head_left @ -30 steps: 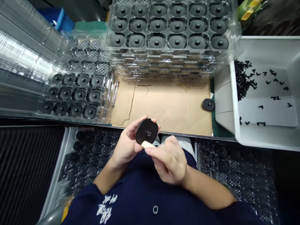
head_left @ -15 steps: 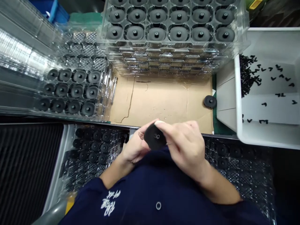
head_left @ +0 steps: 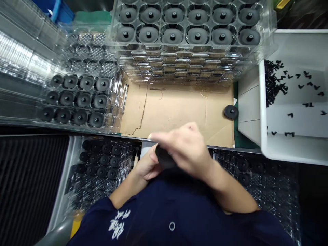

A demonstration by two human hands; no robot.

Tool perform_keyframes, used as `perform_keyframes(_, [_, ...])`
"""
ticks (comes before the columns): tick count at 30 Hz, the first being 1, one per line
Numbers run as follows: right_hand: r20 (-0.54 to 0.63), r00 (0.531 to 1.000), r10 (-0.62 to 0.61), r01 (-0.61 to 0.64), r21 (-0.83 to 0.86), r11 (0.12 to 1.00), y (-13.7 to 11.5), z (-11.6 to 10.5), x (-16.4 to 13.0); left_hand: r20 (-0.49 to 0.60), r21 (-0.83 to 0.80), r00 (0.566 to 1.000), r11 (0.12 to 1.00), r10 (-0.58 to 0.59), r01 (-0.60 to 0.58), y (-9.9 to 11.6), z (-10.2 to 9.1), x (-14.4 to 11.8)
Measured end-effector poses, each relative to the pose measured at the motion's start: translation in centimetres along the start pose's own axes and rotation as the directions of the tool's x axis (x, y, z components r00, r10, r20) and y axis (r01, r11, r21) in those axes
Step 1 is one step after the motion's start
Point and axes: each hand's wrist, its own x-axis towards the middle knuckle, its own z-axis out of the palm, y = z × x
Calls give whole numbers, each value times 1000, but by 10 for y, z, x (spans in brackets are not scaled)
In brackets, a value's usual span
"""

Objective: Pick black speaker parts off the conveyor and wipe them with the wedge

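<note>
Two hands meet close to our chest over one black disc point(head_left: 164, 160). Our left hand point(head_left: 146, 165) cups the disc from below, fingers curled about its lower edge; our right hand point(head_left: 188, 150) lies over the top of it, fingers bent down across it, so that only part of the disc's rim shows between them. The right hand is blurred, and we cannot tell how firmly it grips.

One more loose disc point(head_left: 231, 111) lies on the cardboard sheet point(head_left: 176, 109), at its right edge, just beside the white bin point(head_left: 266, 150). That bin holds many small black angled parts point(head_left: 275, 87), heaped at its left and scattered further right; they are too many to count.

Ahead of us stands one stack of clear trays point(head_left: 184, 65); on its top tray we count two visible rows of six discs each. To the left, one clear tray point(head_left: 77, 99) shows twelve discs, in three rows of four. Below the bench edge, more discs sit in trays on both sides of us, too dim to count.
</note>
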Motion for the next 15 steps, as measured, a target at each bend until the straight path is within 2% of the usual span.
perform_keyframes(1, [-30, 991, 130, -130, 13, 991, 15, 1, -3, 82, -61, 995, 997, -52, 57, 2, -1, 0])
perform_keyframes(3, [-106, 907, 407, -408, 12, 913, 49, 8, -19, 237, -184, 965, 971, -110, 156, 8, -3, -1])
perform_keyframes(4, [-121, 860, 496, -499, 8, 867, 64, 14, -31, 292, -245, 949, 950, -119, 194, 11, -4, -1])
perform_keyframes(6, [-56, 797, 601, -603, -21, 798, 89, 33, -61, 339, -319, 934, 921, -109, 223, 13, -6, -1])
perform_keyframes(8, [32, 764, 644, -644, -13, 765, 102, 51, -89, 351, -332, 931, 917, -96, 220, 13, -9, 1])
perform_keyframes(10, [85, 751, 654, -658, 13, 753, 104, 59, -103, 369, -319, 926, 924, -83, 211, 11, -11, 3])
perform_keyframes(13, [44, 748, 662, -664, 63, 745, 87, 41, -86, 404, -299, 912, 934, -63, 197, 9, -10, 5])
perform_keyframes(14, [-5, 755, 656, -653, 77, 753, 74, 29, -72, 408, -296, 911, 937, -55, 189, 9, -9, 4])
perform_keyframes(15, [-101, 778, 620, -613, 97, 784, 58, 16, -56, 406, -291, 913, 941, -43, 174, 9, -6, 3])
